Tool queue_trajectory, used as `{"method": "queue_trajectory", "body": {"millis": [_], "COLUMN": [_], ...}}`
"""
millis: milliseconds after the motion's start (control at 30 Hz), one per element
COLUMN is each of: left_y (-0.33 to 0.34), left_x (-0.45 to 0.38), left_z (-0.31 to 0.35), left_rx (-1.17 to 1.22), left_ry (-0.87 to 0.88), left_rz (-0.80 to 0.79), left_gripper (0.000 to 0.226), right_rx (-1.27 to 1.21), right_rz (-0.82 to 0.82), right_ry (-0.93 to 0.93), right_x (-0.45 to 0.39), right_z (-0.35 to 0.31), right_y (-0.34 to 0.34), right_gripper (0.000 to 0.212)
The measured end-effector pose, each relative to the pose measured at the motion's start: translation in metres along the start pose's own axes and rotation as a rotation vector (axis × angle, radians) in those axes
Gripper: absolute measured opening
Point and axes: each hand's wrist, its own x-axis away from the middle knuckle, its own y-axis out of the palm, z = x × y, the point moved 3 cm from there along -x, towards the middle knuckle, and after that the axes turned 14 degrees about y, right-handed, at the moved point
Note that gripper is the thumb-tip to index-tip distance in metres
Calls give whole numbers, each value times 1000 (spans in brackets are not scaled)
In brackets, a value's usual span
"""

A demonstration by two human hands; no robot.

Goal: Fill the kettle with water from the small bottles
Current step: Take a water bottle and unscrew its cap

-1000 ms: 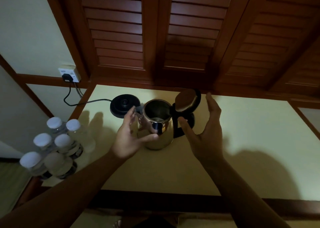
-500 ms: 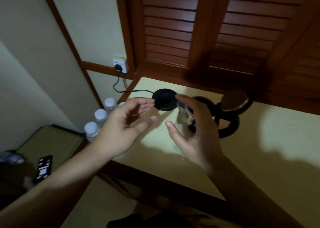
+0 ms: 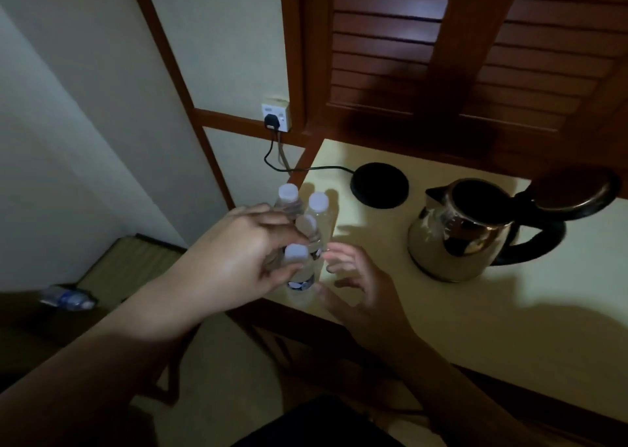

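- At the counter's [image 3: 441, 327] left edge, toward nine o'clock of the kettle [image 3: 458, 239], a cluster of small bottles [image 3: 321, 222] with white caps stood close together.
- The left hand [image 3: 234, 263] had its grip closed around the nearest bottle [image 3: 300, 269], fingers wrapped just under its white cap, thumb on the near side.
- The right hand [image 3: 360, 283] hovered just beside that same bottle, at its four o'clock, grip released, fingers spread and curled, not clearly touching anything.
- The kettle, polished metal with a black handle, stood upright on the counter at about two o'clock of the hands, well apart from the bottles.
- Its lid [image 3: 574, 188] was flipped up and back over the handle, leaving the mouth uncovered; the inside looked dark, and I could not tell whether it held water.
- The round black base [image 3: 380, 184] lay flat on the counter at ten o'clock of the kettle, apart from it, nothing standing on it.
- A black cord [image 3: 306, 169] ran from the base off the counter's far left corner up to a plug in the wall socket [image 3: 276, 117].
- Louvred wooden shutters [image 3: 475, 48] rose behind the counter at twelve o'clock.
- Another bottle [image 3: 68, 298] lay on its side on a dark surface far off at nine o'clock.
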Motion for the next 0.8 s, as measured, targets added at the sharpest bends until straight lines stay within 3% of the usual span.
{"method": "queue_trajectory", "body": {"millis": [233,400,567,800], "left_y": [17,26,29,49], "left_x": [2,-3,-14,-62], "left_z": [-12,-22,-17,14], "left_rx": [-155,-74,76,121], "left_ry": [65,117,204,282], "left_rz": [-57,-81,-18,-148], "left_gripper": [36,46,35,32], "right_rx": [77,110,137,94], "right_rz": [77,193,247,295], "right_ry": [127,140,126,137], "right_x": [-4,-6,4,26], "right_z": [23,25,29,47], "right_y": [36,45,33,-15], "right_gripper": [68,61,54,53]}}
